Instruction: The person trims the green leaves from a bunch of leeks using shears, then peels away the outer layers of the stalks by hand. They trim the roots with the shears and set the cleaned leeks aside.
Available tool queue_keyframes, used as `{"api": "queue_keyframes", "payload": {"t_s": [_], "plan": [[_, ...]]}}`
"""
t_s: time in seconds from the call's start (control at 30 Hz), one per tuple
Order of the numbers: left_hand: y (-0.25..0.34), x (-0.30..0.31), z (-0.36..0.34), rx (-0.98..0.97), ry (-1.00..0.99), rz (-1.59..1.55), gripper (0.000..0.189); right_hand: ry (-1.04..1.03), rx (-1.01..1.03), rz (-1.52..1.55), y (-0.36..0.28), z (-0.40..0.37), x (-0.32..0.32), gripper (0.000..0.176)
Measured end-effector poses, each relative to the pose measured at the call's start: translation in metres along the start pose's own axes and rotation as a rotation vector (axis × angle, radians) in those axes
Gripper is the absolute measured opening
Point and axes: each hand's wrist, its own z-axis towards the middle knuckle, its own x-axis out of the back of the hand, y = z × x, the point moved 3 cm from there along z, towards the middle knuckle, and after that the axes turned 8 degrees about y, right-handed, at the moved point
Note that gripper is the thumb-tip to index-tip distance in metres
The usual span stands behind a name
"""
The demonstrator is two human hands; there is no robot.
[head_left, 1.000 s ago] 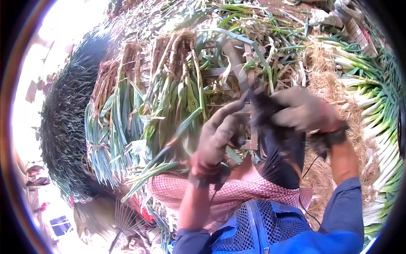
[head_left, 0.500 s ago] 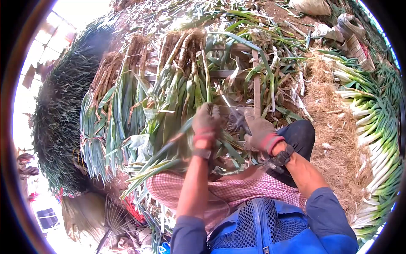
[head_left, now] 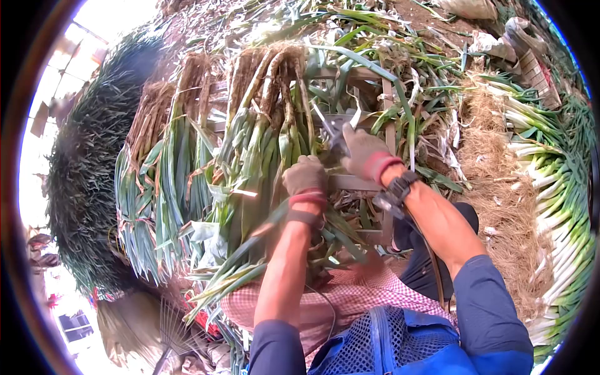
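My left hand [head_left: 305,175], in a brown glove with a red cuff, is closed around the leaves of a green onion at the right edge of a pile of unpeeled green onions [head_left: 262,137]. Leaves trail down-left from the fist, partly blurred. The pile's brown, rooty ends point away from me. My right hand [head_left: 364,152], gloved alike, is closed on a grey tool [head_left: 335,139] that looks like an air blow gun, its slim tip toward the onions. The fingers hide most of it. A hose [head_left: 434,262] hangs below my right wrist.
A metal frame [head_left: 389,125] stands under the onions. Peeled white-stemmed green onions [head_left: 550,219] line the right side, beside a heap of stringy roots [head_left: 500,200]. A tall green stack [head_left: 87,175] rises at left, with a wire rake [head_left: 170,331] below. Loose leaves litter the far ground.
My right hand has moved up and slightly left with the tool, which now points up-left beside the onion stalks. My left hand has shifted slightly down. The view has tilted a little.
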Motion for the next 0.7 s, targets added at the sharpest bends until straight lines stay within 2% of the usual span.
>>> {"api": "queue_keyframes", "payload": {"t_s": [0.13, 0.27, 0.33, 0.37, 0.43, 0.47, 0.5, 0.57, 0.7], "plan": [[0.003, -0.020, 0.004, 0.061, -0.050, 0.009, 0.017, 0.145, 0.012, -0.021, -0.001, 0.065, 0.000, 0.077], [0.009, -0.006, 0.011, 0.081, -0.095, 0.030, 0.018, 0.128, 0.031, -0.014, -0.003, 0.089, 0.009, 0.076], [0.009, 0.017, 0.015, 0.113, -0.171, -0.070, 0.030, 0.016, -0.004, 0.027, -0.005, 0.062, 0.017, 0.068], [0.009, 0.039, 0.020, 0.113, -0.169, -0.074, 0.030, -0.020, 0.007, 0.043, 0.000, 0.048, 0.013, 0.070], [0.002, 0.068, 0.024, 0.276, -0.438, -0.314, 0.045, 0.033, 0.087, 0.150, 0.020, 0.013, -0.010, 0.075], [-0.004, 0.065, 0.024, 0.330, -0.500, -0.408, 0.052, 0.006, 0.072, 0.150, 0.020, -0.017, -0.007, 0.080], [-0.012, 0.053, 0.016, 0.336, -0.417, -0.525, 0.048, -0.019, 0.057, 0.152, 0.019, -0.047, -0.003, 0.084], [-0.020, 0.034, -0.001, 0.382, -0.400, -0.701, 0.043, 0.019, 0.130, 0.236, 0.029, -0.099, -0.017, 0.088], [-0.019, 0.050, -0.033, 0.422, -0.377, -0.940, 0.037, -0.006, 0.201, 0.273, 0.025, -0.170, -0.023, 0.087]]}}
